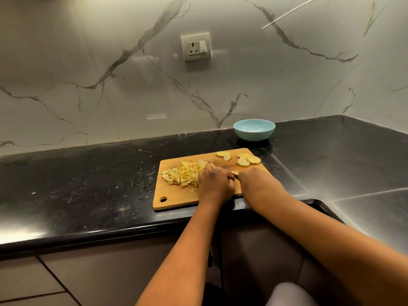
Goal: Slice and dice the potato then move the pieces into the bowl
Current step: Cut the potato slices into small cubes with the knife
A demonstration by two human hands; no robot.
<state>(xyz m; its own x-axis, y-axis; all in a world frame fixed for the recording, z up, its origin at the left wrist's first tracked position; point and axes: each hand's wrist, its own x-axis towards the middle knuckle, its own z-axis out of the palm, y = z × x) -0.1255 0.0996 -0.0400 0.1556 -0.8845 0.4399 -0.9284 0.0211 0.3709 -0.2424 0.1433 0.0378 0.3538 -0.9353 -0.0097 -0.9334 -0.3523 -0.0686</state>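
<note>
Both hands meet mid-board: left hand curled over pale-yellow potato dice, right hand fingers hidden, grip unclear. Risk: unseen blade nicks left fingertips.

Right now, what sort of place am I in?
Probably a home kitchen: a glossy black stone countertop, a wooden chopping board holding diced potato pieces, and a white wall socket on marble-look backsplash.

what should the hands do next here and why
Probably finish the cut under the hands, then pull over a round slice to dice. Both the left hand and right hand meet mid cutting board; several slices lie uncut at its far edge, diced pieces are piled left, and the bowl looks empty.
</note>
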